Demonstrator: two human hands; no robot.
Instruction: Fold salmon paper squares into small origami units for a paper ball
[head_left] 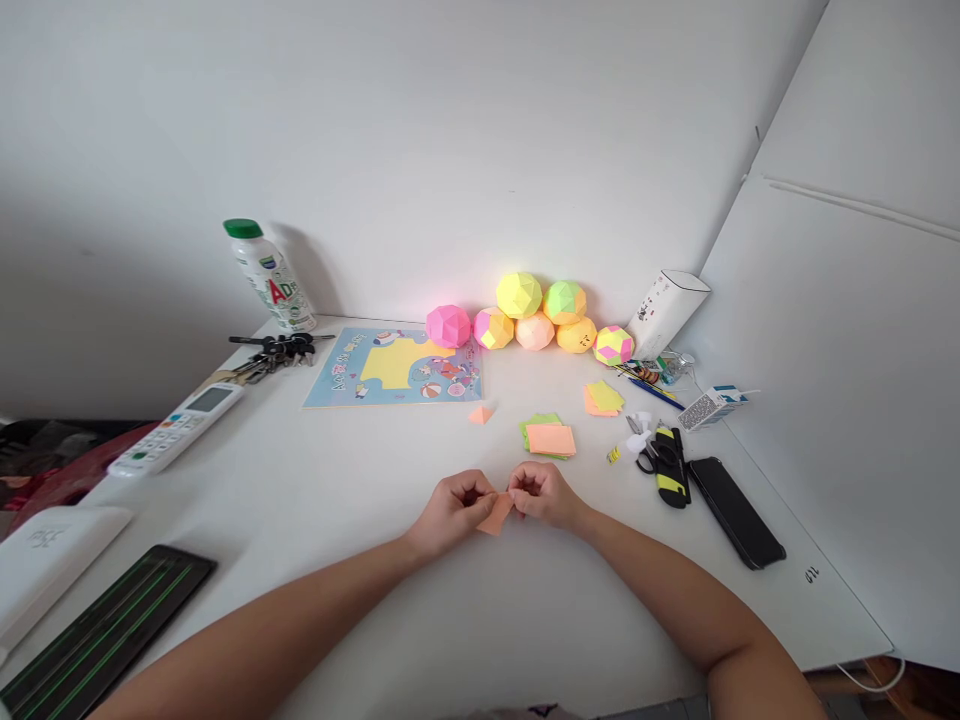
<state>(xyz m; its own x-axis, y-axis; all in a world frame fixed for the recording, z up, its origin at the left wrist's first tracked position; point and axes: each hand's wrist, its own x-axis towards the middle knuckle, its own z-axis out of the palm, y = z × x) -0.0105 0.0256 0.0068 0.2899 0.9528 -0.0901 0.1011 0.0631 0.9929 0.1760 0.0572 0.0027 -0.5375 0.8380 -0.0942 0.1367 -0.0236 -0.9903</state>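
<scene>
Pinching one peach paper slip (495,516) from both sides, the left hand (454,512) and right hand (546,494) meet over the white worktop (337,470), well in from its edges. I see a small paper stack (551,440) lying just beyond them, green under peach. Faceted paper balls (519,296) line the back edge (I count seven, two perched on top), and a bottle (274,287) stands at the back left corner.
</scene>
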